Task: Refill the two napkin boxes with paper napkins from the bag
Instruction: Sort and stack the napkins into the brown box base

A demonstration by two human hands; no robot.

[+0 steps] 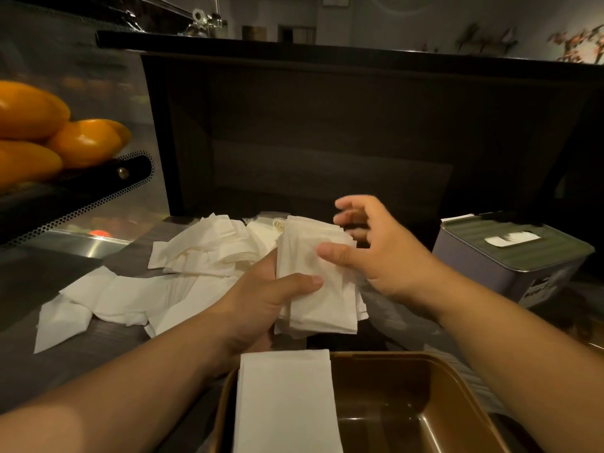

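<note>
Fingers of my left hand (261, 299) curl round a stack of napkins (318, 282), thumb pressed across its front, holding it upright above the table (130, 253). Over on the right hand (376, 253), I see the thumb touching the face of that stack near its upper edge while the other fingers (346, 204) spread loosely behind it, somewhat blurred. Just below the held stack, an open brown napkin box (408, 403) sits with a flat pile of napkins (284, 400) along its left side. Left of my fingers, loose napkins (137, 289) lie scattered over the table, some heaped just behind the stack. Right of the right hand stands a closed grey box (513, 253) with a white napkin showing at its lid slot. Far left, oranges (49, 132) rest on a dark shelf
</note>
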